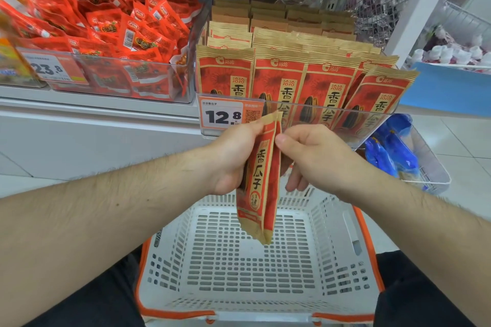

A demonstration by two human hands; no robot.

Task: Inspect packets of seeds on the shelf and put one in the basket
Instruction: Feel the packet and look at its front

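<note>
A white basket [255,260] with orange trim sits empty below the fingers. Above it, the left hand [233,159] grips a seed packet [261,180], the right hand [310,154] pinching its edge. Beyond the fingers, a clear bin [300,114] holds matching packets [279,79].

"12.8" on price tag [221,116], "23.8" on left price tag [50,68], "香瓜子" on held seed packet [259,186]
</note>
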